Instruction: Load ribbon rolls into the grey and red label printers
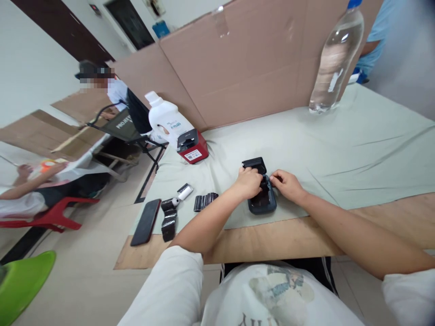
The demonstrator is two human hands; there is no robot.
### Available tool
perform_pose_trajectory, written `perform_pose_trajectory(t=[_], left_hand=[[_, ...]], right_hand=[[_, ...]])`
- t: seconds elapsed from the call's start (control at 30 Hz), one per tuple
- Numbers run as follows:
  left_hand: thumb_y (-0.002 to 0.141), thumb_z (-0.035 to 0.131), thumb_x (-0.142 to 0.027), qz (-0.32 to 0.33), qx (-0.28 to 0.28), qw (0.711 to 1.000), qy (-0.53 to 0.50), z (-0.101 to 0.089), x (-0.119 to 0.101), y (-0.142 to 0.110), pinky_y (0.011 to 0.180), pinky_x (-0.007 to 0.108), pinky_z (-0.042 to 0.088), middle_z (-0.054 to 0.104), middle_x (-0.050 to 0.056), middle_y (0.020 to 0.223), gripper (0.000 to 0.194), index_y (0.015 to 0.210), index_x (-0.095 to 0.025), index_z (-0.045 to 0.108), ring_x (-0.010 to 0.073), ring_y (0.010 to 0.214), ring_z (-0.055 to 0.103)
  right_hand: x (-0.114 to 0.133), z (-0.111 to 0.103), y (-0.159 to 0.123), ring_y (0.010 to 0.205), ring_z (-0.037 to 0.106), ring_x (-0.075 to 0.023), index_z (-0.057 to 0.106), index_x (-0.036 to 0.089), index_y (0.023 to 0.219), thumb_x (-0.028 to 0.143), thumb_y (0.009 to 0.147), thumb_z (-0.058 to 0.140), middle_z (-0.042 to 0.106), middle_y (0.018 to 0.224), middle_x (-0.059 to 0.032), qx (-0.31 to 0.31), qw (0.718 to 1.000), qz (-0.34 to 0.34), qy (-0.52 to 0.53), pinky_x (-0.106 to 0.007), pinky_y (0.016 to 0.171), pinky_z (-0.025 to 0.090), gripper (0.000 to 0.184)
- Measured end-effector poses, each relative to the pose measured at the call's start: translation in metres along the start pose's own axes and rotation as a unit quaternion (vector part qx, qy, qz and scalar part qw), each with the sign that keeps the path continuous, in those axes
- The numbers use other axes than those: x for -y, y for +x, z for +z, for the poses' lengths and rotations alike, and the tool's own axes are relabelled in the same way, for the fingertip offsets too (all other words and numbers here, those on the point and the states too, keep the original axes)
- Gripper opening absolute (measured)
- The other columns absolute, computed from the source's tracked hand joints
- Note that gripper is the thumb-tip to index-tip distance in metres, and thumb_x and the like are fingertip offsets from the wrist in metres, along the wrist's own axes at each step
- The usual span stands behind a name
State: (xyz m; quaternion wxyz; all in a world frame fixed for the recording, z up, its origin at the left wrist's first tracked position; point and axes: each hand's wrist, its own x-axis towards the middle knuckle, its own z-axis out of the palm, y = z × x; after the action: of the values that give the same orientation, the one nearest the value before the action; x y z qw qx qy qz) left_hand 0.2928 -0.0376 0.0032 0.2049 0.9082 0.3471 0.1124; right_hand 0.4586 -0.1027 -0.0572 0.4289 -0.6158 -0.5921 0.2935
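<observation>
A small dark device (262, 208) with a hinged lid (254, 164) standing up lies near the table's front edge. My left hand (249, 183) reaches over its left side, fingers bent down into the open body. Those fingertips are hidden, and so is whatever they hold. On the device's right edge, my right hand (287, 184) has its thumb and fingers closed in a pinch. To the left of my left forearm lie a shiny black folded strip (169, 222), a second dark strip (205, 201) and a small white-and-black piece (185, 191).
A dark phone (146, 222) lies at the table's left front corner. Behind stand a red-and-black box (193, 147), a white jug (168, 117) and a tall water bottle (336, 63). A cardboard partition (238, 68) closes off the back. People sit beyond at the left.
</observation>
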Motion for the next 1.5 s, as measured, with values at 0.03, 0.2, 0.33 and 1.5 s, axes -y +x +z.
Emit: perform_pose_trajectory(t=[0.03,0.2,0.33,1.5], left_hand=[[0.059,0.079,-0.022,-0.016,0.025,0.999,0.043,-0.003,-0.005,0.000,0.097,0.052,0.032,0.060,0.009,0.079,0.015,0.065,-0.019,0.066,0.0340,0.098,0.053],[0.070,0.069,-0.026,-0.050,0.111,0.976,0.178,-0.017,-0.020,-0.002,0.092,0.045,0.039,0.068,0.009,0.103,0.026,0.095,-0.018,0.070,0.0298,0.103,0.058],[0.068,0.069,-0.027,-0.034,0.084,0.983,0.157,-0.019,-0.016,-0.003,0.091,0.043,0.041,0.069,0.007,0.104,0.031,0.098,-0.019,0.069,0.0283,0.102,0.061],[0.078,0.057,-0.022,-0.385,-0.024,0.894,0.229,-0.095,0.140,-0.152,0.098,0.038,0.045,0.063,0.015,0.118,0.042,0.119,-0.015,0.062,0.0292,0.113,0.058]], right_hand=[[0.000,0.000,0.000,0.065,0.058,-0.0179,0.057,0.022,0.076,0.042,0.083,0.048,0.063,0.068,-0.0017,0.001,1.000,0.000,-0.002,-0.031,0.064,0.044,0.022],[-0.001,0.000,0.000,0.065,0.058,-0.0175,0.057,0.022,0.075,0.040,0.083,0.049,0.064,0.068,-0.0017,-0.004,1.000,-0.008,0.000,-0.030,0.064,0.045,0.021],[-0.003,0.001,0.000,0.062,0.057,-0.0171,0.058,0.022,0.075,0.041,0.082,0.050,0.064,0.067,-0.0014,-0.010,1.000,-0.005,-0.002,-0.030,0.061,0.044,0.022],[0.000,-0.003,0.000,0.061,0.056,-0.0176,0.058,0.022,0.074,0.044,0.080,0.051,0.064,0.066,-0.0021,-0.014,0.998,0.018,-0.053,-0.032,0.062,0.042,0.024]])
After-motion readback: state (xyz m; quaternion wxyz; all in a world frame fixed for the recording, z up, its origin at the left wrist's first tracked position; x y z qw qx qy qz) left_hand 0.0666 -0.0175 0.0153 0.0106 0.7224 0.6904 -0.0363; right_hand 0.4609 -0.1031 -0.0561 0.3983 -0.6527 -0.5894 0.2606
